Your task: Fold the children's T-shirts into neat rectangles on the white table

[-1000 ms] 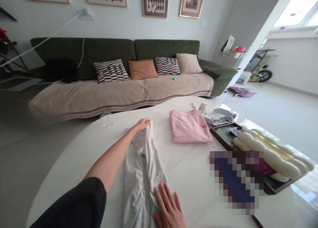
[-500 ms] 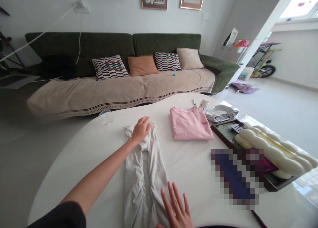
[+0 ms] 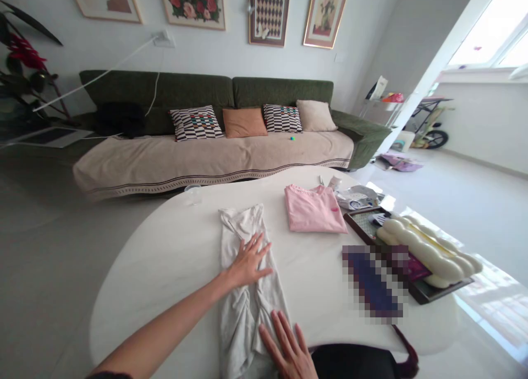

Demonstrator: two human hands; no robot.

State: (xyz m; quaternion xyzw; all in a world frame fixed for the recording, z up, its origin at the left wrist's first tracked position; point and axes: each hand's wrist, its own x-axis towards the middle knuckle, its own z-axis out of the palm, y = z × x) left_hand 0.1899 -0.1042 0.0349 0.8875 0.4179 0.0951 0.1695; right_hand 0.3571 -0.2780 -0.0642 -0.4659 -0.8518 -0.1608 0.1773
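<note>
Left hand (image 3: 247, 264) drawn from far end to middle of grey garment (image 3: 237, 316), right hand (image 3: 287, 349) laid at its right edge; both spread open, smoothing apparently underway.

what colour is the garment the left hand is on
The garment is pale grey, best seen in the head view.

Wearing a v. dark, approx. blk sleeve (image 3: 109, 375), showing only as a thin edge by the near-L rim of the table (image 3: 165, 269). Baring a slim, smooth-lined L forearm (image 3: 173, 325), narrowing twd L hand (image 3: 247, 263). Also baring R hand (image 3: 291, 349), showing long, slim, tapering fingers on both, w/ nails too small to make out. Displaying a plain blk shape (image 3: 350, 362) just off the table's near edge, mostly getting cut off at btm, not revealing whether clothing or not.
</note>
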